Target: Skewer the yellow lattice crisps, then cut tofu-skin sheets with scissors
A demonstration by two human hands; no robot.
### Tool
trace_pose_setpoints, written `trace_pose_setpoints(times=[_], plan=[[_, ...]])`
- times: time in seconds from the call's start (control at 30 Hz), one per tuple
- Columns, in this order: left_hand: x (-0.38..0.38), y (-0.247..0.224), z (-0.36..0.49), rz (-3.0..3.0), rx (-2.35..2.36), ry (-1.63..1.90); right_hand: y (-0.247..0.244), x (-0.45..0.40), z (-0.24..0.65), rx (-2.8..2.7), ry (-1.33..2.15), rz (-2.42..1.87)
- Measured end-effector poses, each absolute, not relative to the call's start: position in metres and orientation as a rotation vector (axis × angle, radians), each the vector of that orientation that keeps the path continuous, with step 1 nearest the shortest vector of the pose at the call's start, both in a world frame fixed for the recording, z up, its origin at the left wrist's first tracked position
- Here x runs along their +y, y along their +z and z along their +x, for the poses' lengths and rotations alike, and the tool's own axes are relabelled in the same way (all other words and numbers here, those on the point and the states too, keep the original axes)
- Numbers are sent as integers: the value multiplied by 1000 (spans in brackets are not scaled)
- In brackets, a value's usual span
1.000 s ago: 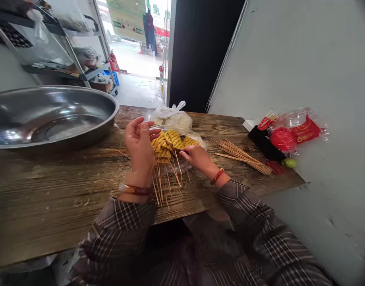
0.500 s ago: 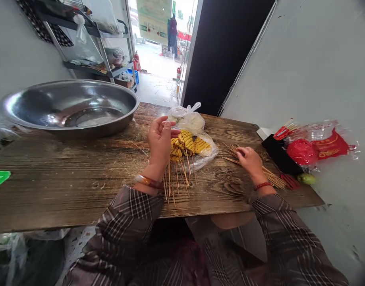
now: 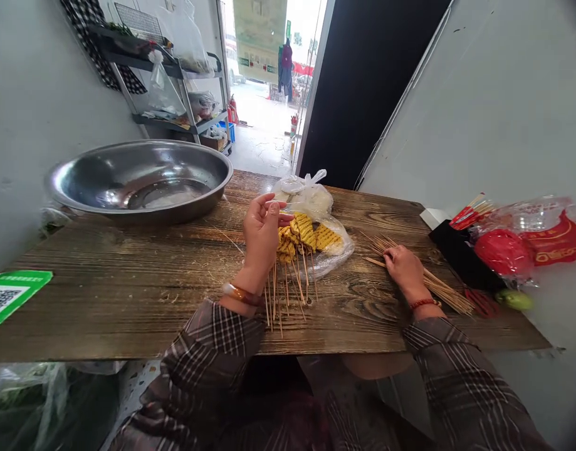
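Note:
My left hand [image 3: 262, 228] is raised over the table, palm turned inward, its fingers loosely bent and apart. I make out nothing held in it. Just right of it, yellow ridged slices [image 3: 304, 232] threaded on bamboo skewers lie in a pile on a clear plastic bag [image 3: 341, 250]. Their bare sticks point toward me. On the right, my right hand [image 3: 404, 266] rests on a bundle of bare bamboo skewers [image 3: 445, 291], its fingertips closed on sticks near their far end. How many it pinches is hidden.
A wide steel basin [image 3: 188, 203] stands at the table's left. Behind the slices sits a tied plastic bag [image 3: 311, 191]. A black box [image 3: 466, 257], red-packaged goods [image 3: 504, 247] and a green fruit [image 3: 516, 299] line the right side. A green QR card [image 3: 19, 294] lies at left.
The view has shifted, so everything sits further right and a little lower. Both hands keep nearly the same places over the table; the right fingers are still at the skewers.

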State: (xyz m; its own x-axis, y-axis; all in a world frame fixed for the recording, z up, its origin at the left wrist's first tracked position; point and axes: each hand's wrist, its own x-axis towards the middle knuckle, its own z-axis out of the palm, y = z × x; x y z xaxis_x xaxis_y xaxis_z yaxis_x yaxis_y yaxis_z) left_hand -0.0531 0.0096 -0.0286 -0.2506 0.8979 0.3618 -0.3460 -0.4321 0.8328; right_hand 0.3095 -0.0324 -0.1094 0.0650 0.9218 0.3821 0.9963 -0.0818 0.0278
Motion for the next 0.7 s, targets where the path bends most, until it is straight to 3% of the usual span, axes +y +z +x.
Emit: trace_pose_setpoints(times=[0.13,0.3,0.43,0.63,0.7], plan=[[10,-30,-51,1144,818,1791,-93,-26,285,-1894,-522,-2022],[11,-33,-48,1212,870,1746,-59,-22,228,-1820,-499,-1599],[11,-37,-46,1287,928,1709,-45,-20,198,-1680,-126,-1390],[10,-36,-45,1412,1038,1608,-57,10,212,-1012,882,-1098],[10,-29,-46,1506,1100,1502,-63,19,223,-877,1056,-1028]])
